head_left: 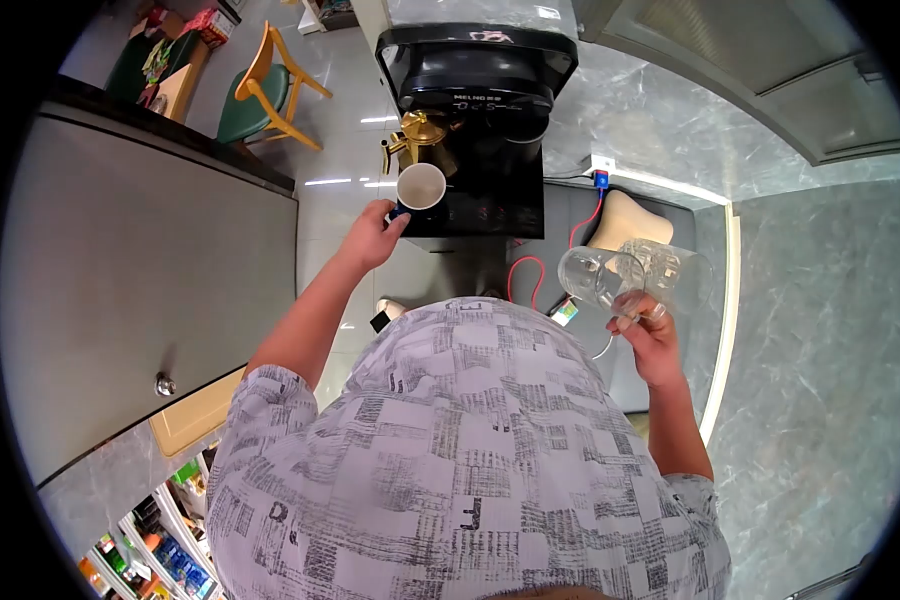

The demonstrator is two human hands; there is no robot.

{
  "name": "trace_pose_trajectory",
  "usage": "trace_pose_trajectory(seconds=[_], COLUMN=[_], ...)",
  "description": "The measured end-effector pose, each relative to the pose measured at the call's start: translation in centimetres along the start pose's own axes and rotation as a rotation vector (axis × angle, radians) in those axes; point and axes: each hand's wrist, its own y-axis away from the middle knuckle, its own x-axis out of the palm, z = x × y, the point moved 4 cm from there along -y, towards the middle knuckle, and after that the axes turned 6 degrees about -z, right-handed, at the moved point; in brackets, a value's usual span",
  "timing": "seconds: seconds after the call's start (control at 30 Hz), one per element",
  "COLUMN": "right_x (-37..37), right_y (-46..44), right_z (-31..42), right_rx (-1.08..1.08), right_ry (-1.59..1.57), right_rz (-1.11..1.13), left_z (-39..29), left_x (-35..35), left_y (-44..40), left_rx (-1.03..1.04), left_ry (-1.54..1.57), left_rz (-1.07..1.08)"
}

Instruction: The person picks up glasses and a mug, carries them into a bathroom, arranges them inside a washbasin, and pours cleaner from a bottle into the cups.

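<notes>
My left hand (pixel 373 237) is closed on the handle side of a dark mug (pixel 422 188) with a white inside. The mug is at the front left corner of the black tea machine top (pixel 495 195), and I see nothing in it but its pale interior. Just behind it sits a gold kettle (pixel 425 130). On the right, my right hand (pixel 642 325) grips clear glassware, a glass (pixel 592 275) tilted to the left and another glass (pixel 660 268) beside it. Both are held above the grey seat, apart from the machine.
A cream cushion (pixel 630 222) lies on the grey seat (pixel 570 210), near a red cable (pixel 526 262) and a blue plug (pixel 601 180). A wooden chair (pixel 262 98) stands at the back left. A grey cabinet door (pixel 160 270) fills the left side.
</notes>
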Motion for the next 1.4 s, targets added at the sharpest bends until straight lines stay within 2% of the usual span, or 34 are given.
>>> trace_pose_trajectory(seconds=[0.03, 0.13, 0.23, 0.33, 0.43, 0.47, 0.57, 0.6, 0.7, 0.8, 1.1, 1.2, 1.3, 1.4], right_x=[0.5, 2.5, 4.7, 5.6, 5.9, 5.8, 5.0, 4.6, 3.1, 1.9, -1.5, -1.7, -1.7, -1.3], right_y=[-0.3, -0.4, -0.6, -0.7, -0.3, -0.1, 0.9, 1.1, 1.5, 2.1, 3.4, 3.5, 3.4, 3.1], right_z=[0.0, 0.5, 0.8, -0.3, -1.0, -1.2, -1.9, -2.0, -2.7, -2.8, -3.4, -3.0, -2.9, -2.5], right_rx=[-0.016, -0.019, 0.031, 0.066, 0.084, 0.087, 0.116, 0.126, 0.16, 0.182, 0.179, 0.18, 0.168, 0.15], right_ry=[0.012, 0.024, -0.003, -0.047, -0.114, -0.12, -0.124, -0.122, -0.113, -0.107, -0.051, -0.042, -0.072, -0.052], right_rz=[0.008, -0.017, -0.099, -0.12, -0.124, -0.131, -0.154, -0.161, -0.165, -0.166, -0.174, -0.184, -0.188, -0.182], left_z=[0.6, 0.8, -0.2, -0.4, -0.5, -0.6, -3.1, -3.4, -7.6, -7.9, -8.6, -8.9, -8.3, -3.9], left_x=[0.0, -0.2, -1.1, -1.6, -2.6, -2.9, -1.0, 1.0, 5.0, 9.3, 13.2, 12.2, 9.4, 5.8], left_y=[-0.3, -0.4, -0.1, 0.1, 2.0, 2.9, 5.6, 5.7, 5.0, 3.5, 1.6, 2.7, 5.4, 7.7], left_rx=[-0.016, 0.102, 0.001, 0.032, 0.041, 0.09, 0.163, 0.224, 0.113, 0.22, 0.173, 0.294, 0.377, 0.182], left_ry=[0.037, 0.11, 0.126, 0.141, 0.167, 0.169, 0.224, 0.173, -0.141, -0.353, -0.476, -0.373, -0.05, 0.13], left_rz=[0.042, 0.029, 0.045, 0.022, -0.321, -0.331, -0.006, 0.133, 0.513, 0.456, 0.511, 0.297, 0.194, -0.06])
